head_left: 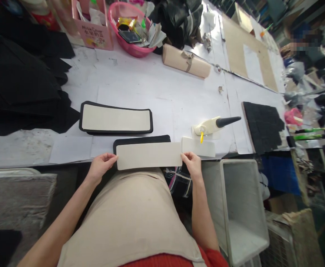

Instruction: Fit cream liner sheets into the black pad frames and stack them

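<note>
A long off-white board strip (149,155) with rounded corners is held level at the table's front edge. My left hand (103,166) pinches its left end, and my right hand (191,163) pinches its right end. Partly covered behind the strip lies a black piece (142,139). Farther back, a stack of black pieces with a similar off-white strip (116,118) on top rests on the table. Right of my right hand lies a pale flat strip (199,147), and beyond it a cream tool with a black tapered handle (216,125) and a yellow tip.
Black sheets (20,81) are heaped at the left. At the back stand a pink box (94,35), a pink basket (137,50) of small items and a rolled beige bundle (186,62). A black slab (264,126) lies at the right, above a grey-white bin (245,204).
</note>
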{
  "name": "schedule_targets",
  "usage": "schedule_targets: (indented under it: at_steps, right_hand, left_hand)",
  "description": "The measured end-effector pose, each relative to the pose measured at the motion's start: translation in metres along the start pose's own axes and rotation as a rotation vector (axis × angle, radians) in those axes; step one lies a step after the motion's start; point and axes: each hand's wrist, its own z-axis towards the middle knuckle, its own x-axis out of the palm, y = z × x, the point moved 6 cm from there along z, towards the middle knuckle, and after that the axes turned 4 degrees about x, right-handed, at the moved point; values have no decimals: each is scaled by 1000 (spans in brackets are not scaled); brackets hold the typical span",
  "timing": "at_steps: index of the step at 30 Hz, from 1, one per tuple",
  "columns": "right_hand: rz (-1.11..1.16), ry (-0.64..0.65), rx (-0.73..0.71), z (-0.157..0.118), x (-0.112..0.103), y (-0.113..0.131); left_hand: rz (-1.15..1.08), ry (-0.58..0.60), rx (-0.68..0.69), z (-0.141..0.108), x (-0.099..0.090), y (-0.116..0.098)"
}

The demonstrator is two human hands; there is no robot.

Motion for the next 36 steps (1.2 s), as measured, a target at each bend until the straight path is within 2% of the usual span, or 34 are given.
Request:
schedule_targets:
  at_steps: [3, 5, 10, 21, 36]
  right_hand:
    - [-80, 5, 52, 16, 30, -30]
    - [-151, 7, 74, 21, 44, -42]
    - [-300, 16, 99, 26, 64, -43]
    - [-570, 3, 127, 43, 68, -36]
    - [-634, -1, 147, 52, 69, -37]
  left_hand:
    - [59, -62, -14, -2, -17, 4]
    - [89, -86, -24, -3, -26, 5]
    - [140, -127, -24, -4, -37, 3]
    - [141, -145, -12, 8, -20, -4]
    - [119, -132, -20, 20, -12, 6]
